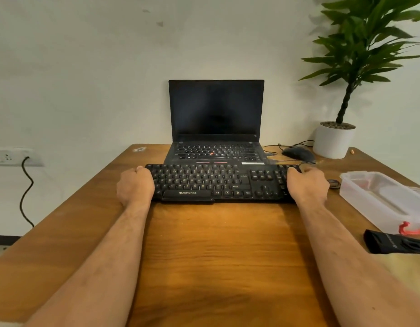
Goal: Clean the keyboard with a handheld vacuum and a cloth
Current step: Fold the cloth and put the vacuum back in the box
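Black plastic, long and flat: the keyboard (pixel 222 182) is lying across the middle of the wooden desk (pixel 218 251), its far edge just in front of the open laptop (pixel 216 128). The person is gripping it at both short ends. The left hand (pixel 135 185) is curling over the left end, fingers wrapped around the edge and knuckles up; the right hand (pixel 307 184) is doing the same at the right end, over the number pad. Both hands are closing firmly on the casing, not on the keys.

As a judgement, the board is looking light and stiff, so an end-to-end hold is suiting it; the keycaps are the loose, fragile part, and pressing on them is best avoided. A thin cable appears to be running from its far right corner, which may be limiting how far it can travel.

Outward to the right, a black mouse (pixel 298 154) is sitting near a white plant pot (pixel 333 142). Nearer, a clear plastic box (pixel 381 199) is resting beside a black object that may be the handheld vacuum (pixel 393 244), which is touching a pale yellow cloth (pixel 407 267) at the desk's edge.
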